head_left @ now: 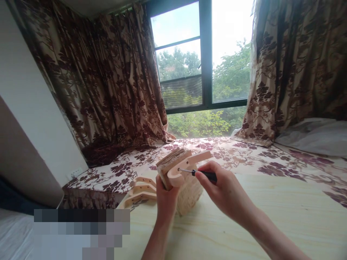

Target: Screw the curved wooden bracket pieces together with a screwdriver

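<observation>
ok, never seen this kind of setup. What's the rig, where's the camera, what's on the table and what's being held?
There's no machine here: these are a person's two bare hands. The single picture comes from a camera worn on that person's head, looking forward and down.

The left hand grips a rough, tan block-like object, with a curved wooden piece against it. The right hand holds a screwdriver, its tip at a hole in that piece.

On the pale wooden table, to the left, lie similar curved pieces with holes, plus some small dark items too small to identify. Beyond are a floral cloth and a window.
</observation>
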Available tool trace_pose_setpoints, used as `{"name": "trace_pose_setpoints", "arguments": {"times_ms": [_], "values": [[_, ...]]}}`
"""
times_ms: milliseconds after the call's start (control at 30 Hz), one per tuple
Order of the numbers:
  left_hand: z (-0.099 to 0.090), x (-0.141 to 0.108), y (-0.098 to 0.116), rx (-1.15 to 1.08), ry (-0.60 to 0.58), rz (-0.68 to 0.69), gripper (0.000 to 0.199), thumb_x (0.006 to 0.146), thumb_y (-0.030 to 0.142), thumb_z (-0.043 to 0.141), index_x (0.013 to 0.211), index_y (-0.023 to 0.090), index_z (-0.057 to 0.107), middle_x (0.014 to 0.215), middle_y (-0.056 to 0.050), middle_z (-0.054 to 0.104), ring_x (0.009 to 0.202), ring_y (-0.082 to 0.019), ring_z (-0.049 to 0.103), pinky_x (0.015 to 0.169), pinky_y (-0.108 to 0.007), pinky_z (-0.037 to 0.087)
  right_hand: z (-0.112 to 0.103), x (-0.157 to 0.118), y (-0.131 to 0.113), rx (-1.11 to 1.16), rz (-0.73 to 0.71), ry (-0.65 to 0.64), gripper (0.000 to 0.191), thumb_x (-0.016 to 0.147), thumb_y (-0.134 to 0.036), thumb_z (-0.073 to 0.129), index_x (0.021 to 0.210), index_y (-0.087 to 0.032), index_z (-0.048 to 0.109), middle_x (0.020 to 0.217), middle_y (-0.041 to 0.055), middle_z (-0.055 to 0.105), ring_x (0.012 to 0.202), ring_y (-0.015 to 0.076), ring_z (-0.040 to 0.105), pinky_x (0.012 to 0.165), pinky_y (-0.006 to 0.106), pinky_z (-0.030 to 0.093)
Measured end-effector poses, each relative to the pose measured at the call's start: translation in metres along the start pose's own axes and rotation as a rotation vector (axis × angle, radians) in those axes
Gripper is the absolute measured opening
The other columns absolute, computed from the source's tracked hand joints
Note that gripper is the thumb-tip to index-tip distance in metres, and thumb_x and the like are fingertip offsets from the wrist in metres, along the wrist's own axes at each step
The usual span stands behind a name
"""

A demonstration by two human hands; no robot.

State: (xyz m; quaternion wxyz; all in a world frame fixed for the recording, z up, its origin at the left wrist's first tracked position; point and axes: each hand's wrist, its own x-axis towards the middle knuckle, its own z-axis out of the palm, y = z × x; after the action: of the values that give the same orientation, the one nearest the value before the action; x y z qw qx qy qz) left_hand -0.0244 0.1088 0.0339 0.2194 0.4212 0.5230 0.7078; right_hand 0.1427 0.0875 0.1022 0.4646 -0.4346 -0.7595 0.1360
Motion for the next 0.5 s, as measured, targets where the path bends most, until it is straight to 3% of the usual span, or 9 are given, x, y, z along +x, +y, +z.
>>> {"name": "trace_pose_setpoints", "arguments": {"times_ms": [133,233,367,500], "values": [[-0.001,-0.030,0.014,-0.021,-0.140,-0.124,0.054,0.062,0.048,0.075,0.103,0.018,0.058,0.088,-0.004,0.068,0.084,-0.022,0.064,0.075,-0.032,0.049,-0.040,0.027,-0.033,-0.308,-0.141,-0.156,0.012,0.080,-0.027,0.053,0.077,-0.021,0.063,0.061,0.0003,0.062,0.053,0.0128,0.050,0.051,0.025,0.032],[-0.006,-0.059,0.018,-0.034,-0.223,-0.211,0.060,0.060,0.051,0.075,0.106,0.018,0.058,0.091,-0.005,0.068,0.088,-0.024,0.064,0.081,-0.034,0.048,-0.058,0.044,-0.055,-0.466,-0.221,-0.387,0.010,0.074,-0.025,0.054,0.072,-0.021,0.063,0.063,0.0003,0.063,0.056,0.0120,0.048,0.050,0.024,0.030],[-0.021,-0.084,0.009,-0.014,-0.331,-0.332,0.059,0.065,0.060,0.066,0.102,0.015,0.061,0.090,-0.009,0.069,0.087,-0.027,0.064,0.080,-0.036,0.048,-0.051,0.050,-0.055,-0.499,-0.186,-0.680,0.017,0.074,-0.029,0.053,0.077,-0.019,0.067,0.071,0.0033,0.066,0.057,0.0115,0.049,0.049,0.023,0.031],[-0.048,-0.088,0.003,0.316,-0.618,-0.294,0.054,0.072,0.062,0.055,0.100,0.016,0.064,0.094,-0.009,0.068,0.094,-0.027,0.063,0.083,-0.034,0.046,-0.031,0.042,-0.042,-0.466,-0.165,-0.838,0.023,0.076,-0.035,0.054,0.085,-0.019,0.069,0.076,0.0025,0.068,0.061,0.0106,0.052,0.051,0.021,0.035]]}}
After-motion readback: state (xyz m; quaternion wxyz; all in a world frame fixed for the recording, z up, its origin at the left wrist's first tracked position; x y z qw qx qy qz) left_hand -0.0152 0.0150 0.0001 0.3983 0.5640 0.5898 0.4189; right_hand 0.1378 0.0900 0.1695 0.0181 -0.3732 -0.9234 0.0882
